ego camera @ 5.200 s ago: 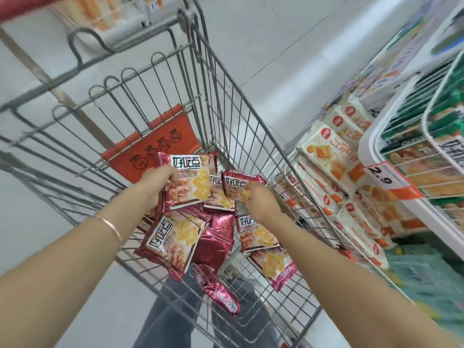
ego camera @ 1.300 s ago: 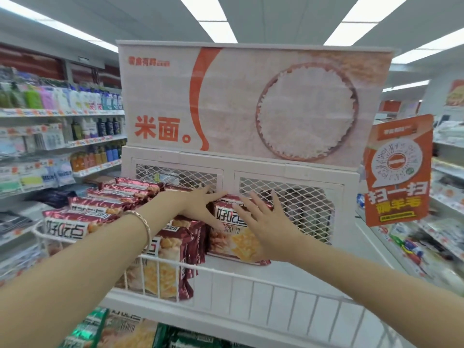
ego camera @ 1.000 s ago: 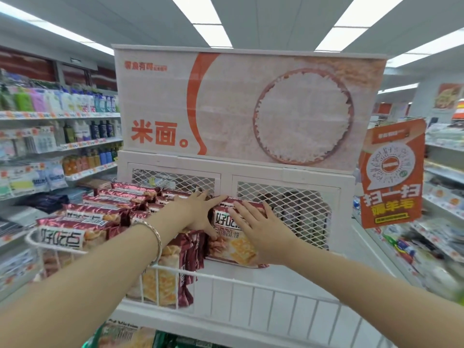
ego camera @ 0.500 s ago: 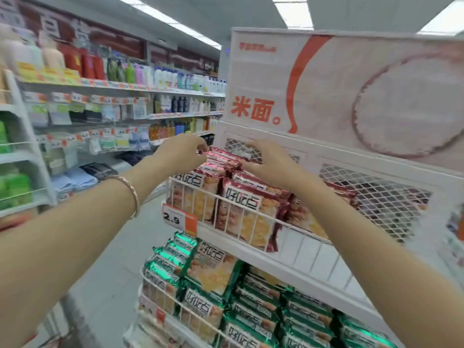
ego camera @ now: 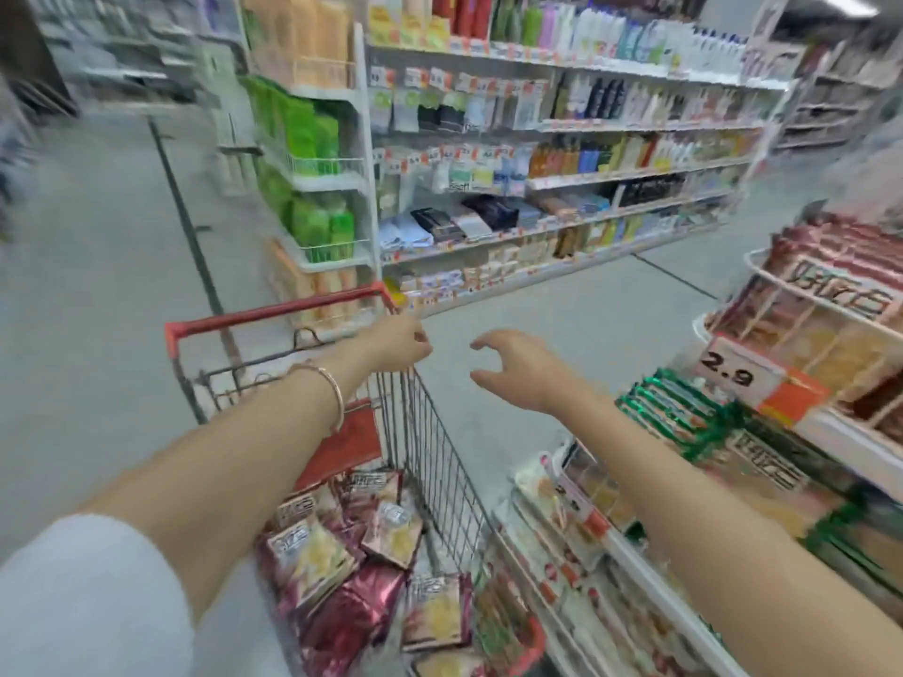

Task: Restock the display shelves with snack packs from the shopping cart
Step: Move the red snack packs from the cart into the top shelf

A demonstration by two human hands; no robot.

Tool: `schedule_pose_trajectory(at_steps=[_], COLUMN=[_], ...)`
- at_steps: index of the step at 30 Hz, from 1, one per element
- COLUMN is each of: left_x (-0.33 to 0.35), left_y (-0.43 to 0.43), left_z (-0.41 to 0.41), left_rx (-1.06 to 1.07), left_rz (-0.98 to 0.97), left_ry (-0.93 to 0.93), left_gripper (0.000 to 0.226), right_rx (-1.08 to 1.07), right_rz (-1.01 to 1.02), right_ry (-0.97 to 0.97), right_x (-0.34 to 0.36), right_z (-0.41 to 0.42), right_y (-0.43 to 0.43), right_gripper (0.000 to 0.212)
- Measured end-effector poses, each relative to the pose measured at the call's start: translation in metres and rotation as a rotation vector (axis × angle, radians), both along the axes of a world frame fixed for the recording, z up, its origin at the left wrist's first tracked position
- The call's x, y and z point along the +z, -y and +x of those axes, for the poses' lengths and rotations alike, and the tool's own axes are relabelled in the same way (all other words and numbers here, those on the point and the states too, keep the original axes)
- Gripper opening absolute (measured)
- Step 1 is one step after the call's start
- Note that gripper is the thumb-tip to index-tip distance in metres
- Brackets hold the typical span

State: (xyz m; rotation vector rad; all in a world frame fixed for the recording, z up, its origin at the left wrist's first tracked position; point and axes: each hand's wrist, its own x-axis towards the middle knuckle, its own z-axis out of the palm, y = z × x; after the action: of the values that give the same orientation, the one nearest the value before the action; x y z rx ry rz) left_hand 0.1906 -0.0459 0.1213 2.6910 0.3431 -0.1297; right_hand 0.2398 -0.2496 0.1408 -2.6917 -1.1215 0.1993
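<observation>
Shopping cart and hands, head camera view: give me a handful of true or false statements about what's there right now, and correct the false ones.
1. Both hands are empty. True: neither the left hand nor the right hand holds a pack.
2. The shopping cart is empty. False: several red snack packs lie in it.
3. The left wrist wears a thin bracelet. True.
4. The price tag on the display shelf reads 5.9. False: it reads 2.9.
5. The cart's handle is blue. False: it is red.
6. Green-edged packs sit on the tier below the tag. True.
</observation>
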Motion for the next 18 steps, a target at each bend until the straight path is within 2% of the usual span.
schedule_pose_trajectory(at_steps=[3, 7, 10, 14, 16, 18], left_x=[-0.063, -0.141, -0.191, -0.257, -0.288, -0.313], left_y=[-0.046, -0.091, -0.106, -0.106, -0.104, -0.101], left_z=[-0.012, -0.029, -0.045, -0.07, -0.086, -0.103], left_rx=[0.006, 0.023, 0.043, 0.139, 0.132, 0.134], left_rz=[-0.06, -0.103, -0.106, -0.055, 0.051, 0.142], left_ry=[-0.149, -0.326, -0.483, -0.734, -0.861, -0.97], left_gripper=[0.031, 0.025, 0.025, 0.043, 0.053, 0.078], right_rx=[-0.039, -0.094, -0.156, -0.306, -0.358, -0.376], right_rz=[-0.096, -0.175, -0.197, -0.142, -0.126, -0.121], right_ry=[-0.188, -0.516, -0.681, -0.768, -0.758, -0.763], right_x=[-0.074, -0.168, -0.225, -0.287, -0.307, -0.322], right_z=[-0.01, -0.031, -0.05, -0.068, -0.073, -0.074], right_y=[-0.041, -0.074, -0.087, -0.084, -0.075, -0.066], right_gripper=[0.043, 0.045, 0.044, 0.044, 0.043, 0.041])
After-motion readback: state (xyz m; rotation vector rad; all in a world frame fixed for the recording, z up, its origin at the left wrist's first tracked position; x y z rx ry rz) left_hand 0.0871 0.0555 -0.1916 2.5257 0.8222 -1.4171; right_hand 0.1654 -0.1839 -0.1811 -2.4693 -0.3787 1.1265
